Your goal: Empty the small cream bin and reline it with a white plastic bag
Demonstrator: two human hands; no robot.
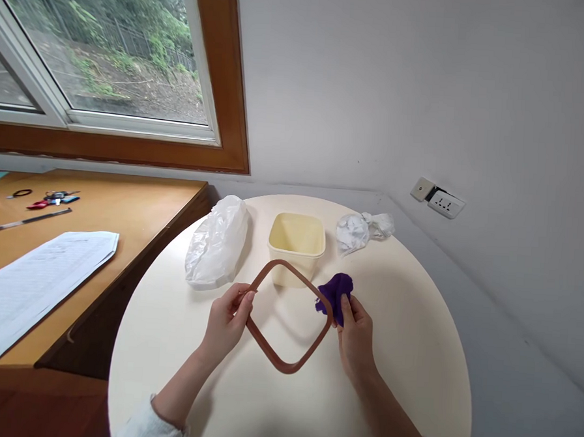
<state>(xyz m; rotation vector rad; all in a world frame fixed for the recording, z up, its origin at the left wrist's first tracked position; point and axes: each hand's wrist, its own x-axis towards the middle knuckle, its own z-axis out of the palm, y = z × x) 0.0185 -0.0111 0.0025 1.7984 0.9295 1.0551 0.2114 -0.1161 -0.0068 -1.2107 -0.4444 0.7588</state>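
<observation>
My left hand (228, 319) pinches the left corner of a brown square frame (284, 367), which looks like a bin's rim ring, raised above the table and turned like a diamond. In my right hand (357, 336) is a bunched purple cloth (336, 294), closed between thumb and fingers, at the frame's right corner. Whether the cloth touches the frame I cannot tell for sure. Just beyond the frame stands a cream-yellow square bin (298, 235), upright with its top uncovered; the frame's upper edge partly covers its lower front.
A white plastic bag (218, 244) lies left of the bin, and a knotted white bag (364, 232) to its right. All rest on a round white table (412, 355). At left, a wooden desk (165, 202) holds papers (44, 284), a pen (33, 219) and keys (57, 198).
</observation>
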